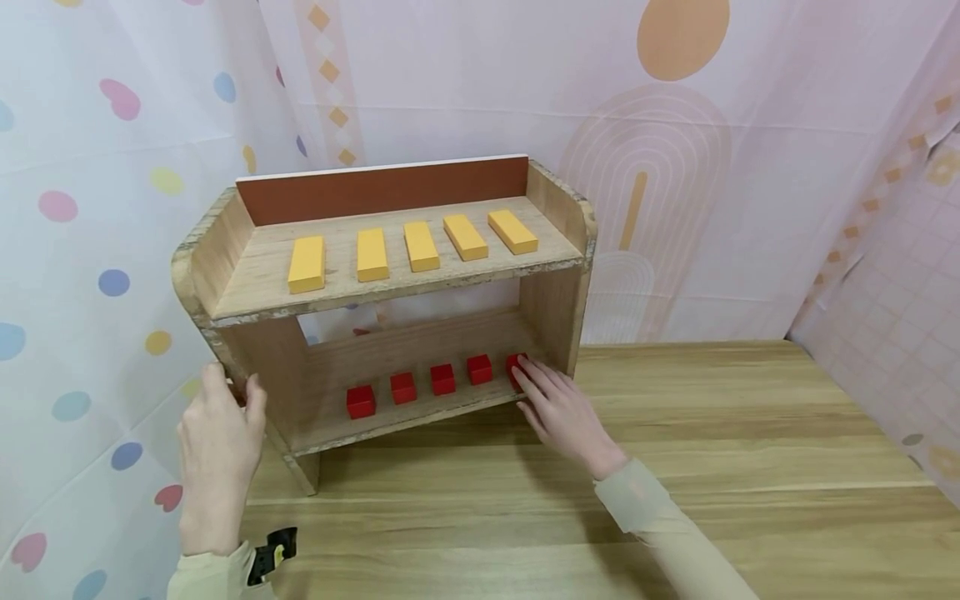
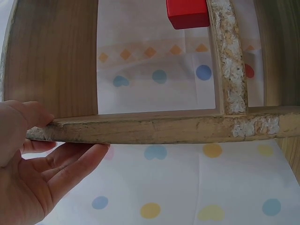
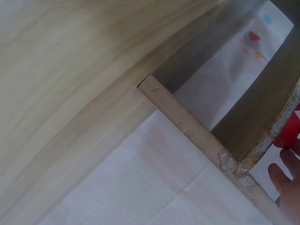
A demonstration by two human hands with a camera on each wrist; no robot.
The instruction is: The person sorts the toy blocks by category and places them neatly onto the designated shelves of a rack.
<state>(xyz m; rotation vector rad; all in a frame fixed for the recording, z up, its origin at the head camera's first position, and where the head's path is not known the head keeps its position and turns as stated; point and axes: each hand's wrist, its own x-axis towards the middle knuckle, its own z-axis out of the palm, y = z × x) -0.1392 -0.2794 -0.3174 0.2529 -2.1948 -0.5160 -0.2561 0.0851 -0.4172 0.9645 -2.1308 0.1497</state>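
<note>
A two-tier wooden shelf [image 1: 420,418] stands tilted in the head view. My left hand [image 1: 221,450] grips the edge of its left side panel [image 2: 154,130], with the thumb and fingers on opposite faces in the left wrist view. On the lower tier sits a row of red blocks [image 1: 443,379]. My right hand [image 1: 562,412] reaches to the rightmost red block [image 1: 513,373]; the fairly straight fingers touch and partly cover it, with the thumb apart near the shelf's front edge. In the right wrist view that hand [image 3: 289,180] shows only at the right border.
Several yellow blocks [image 1: 421,247] lie spaced along the upper tier, before a reddish-brown back board [image 1: 390,190]. The wood-grain table [image 1: 720,433] extends to the right. Patterned curtains [image 1: 465,75] hang behind and at the left. A black strap [image 1: 272,554] is at my left cuff.
</note>
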